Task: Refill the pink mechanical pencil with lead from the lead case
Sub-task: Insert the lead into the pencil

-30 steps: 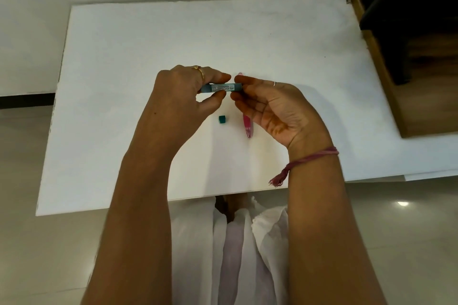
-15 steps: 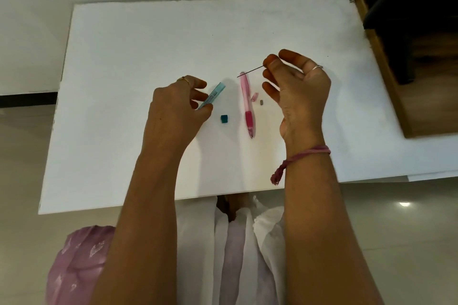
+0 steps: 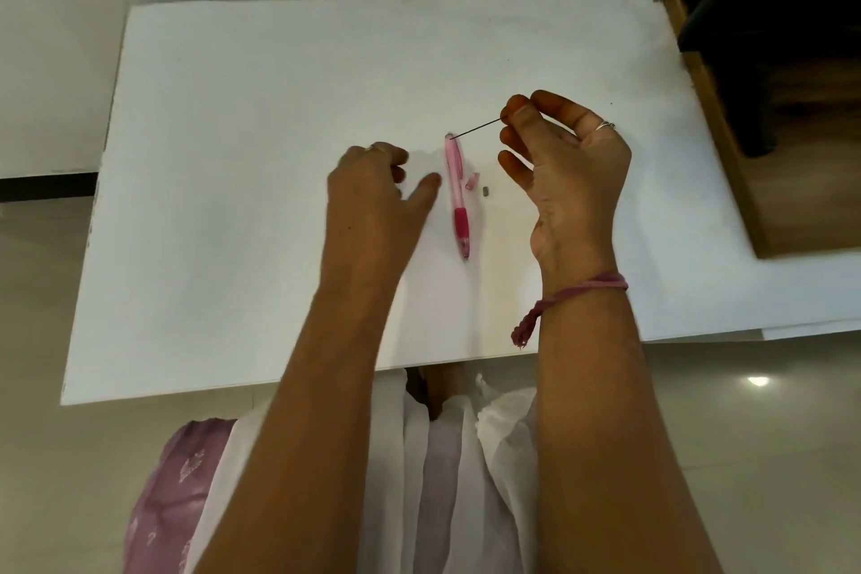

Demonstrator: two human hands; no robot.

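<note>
A thin lead (image 3: 475,127) is pinched between thumb and forefinger of the right hand (image 3: 566,168), its free end reaching to the open top of the pink mechanical pencil (image 3: 456,193). The pencil is laid flat on the white desk (image 3: 233,154), tip towards the person. The left hand (image 3: 372,196) is rested palm-down just beside it, fingers loosely curled, nothing seen gripped. A pink cap (image 3: 472,180) and a small grey piece (image 3: 486,191) are laid near the barrel.

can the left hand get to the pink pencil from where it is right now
Probably yes. The left hand rests on the table just beside the pencil, bare surface between them. The right hand holds the lead above the pencil's far end, not blocking.
</note>
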